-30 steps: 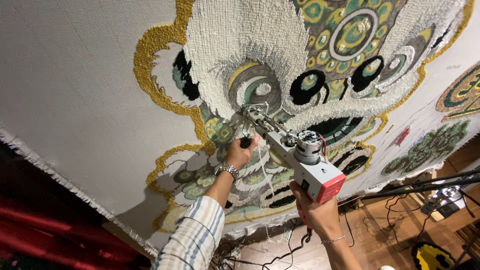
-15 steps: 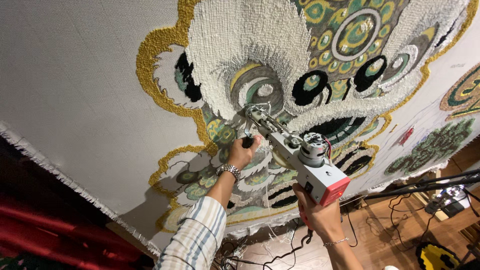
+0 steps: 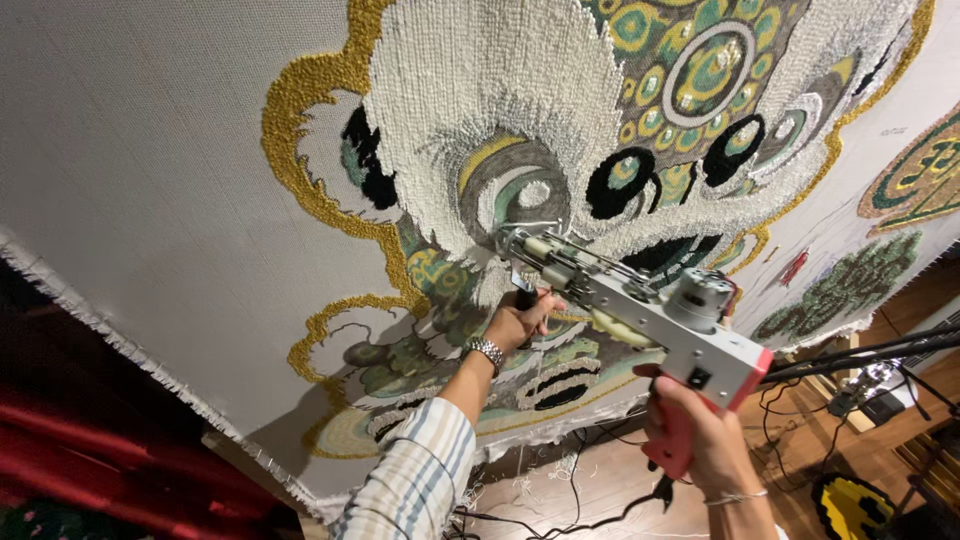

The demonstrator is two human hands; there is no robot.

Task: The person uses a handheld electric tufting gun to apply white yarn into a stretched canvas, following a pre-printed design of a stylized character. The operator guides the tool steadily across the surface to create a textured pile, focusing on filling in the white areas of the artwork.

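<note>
1. Right hand (image 3: 697, 425) wrapped tight around red grip of tufting gun (image 3: 640, 310).
2. Left hand (image 3: 517, 318) clenched on gun's black front handle (image 3: 523, 297).
3. Gun tip against stretched backing cloth (image 3: 150, 180), just below white tufted area (image 3: 480, 80).
4. Cables (image 3: 560, 500) on floor below.

Matt woven cloth (image 3: 150, 180), nubbly yarn tufts (image 3: 480, 90), metal-and-plastic tufting gun (image 3: 640, 310).

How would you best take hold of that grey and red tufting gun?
With two hands from below: the right hand wraps the red rear grip under the tufting gun, and the left hand takes the black front handle, since its long body points up into the cloth.
</note>
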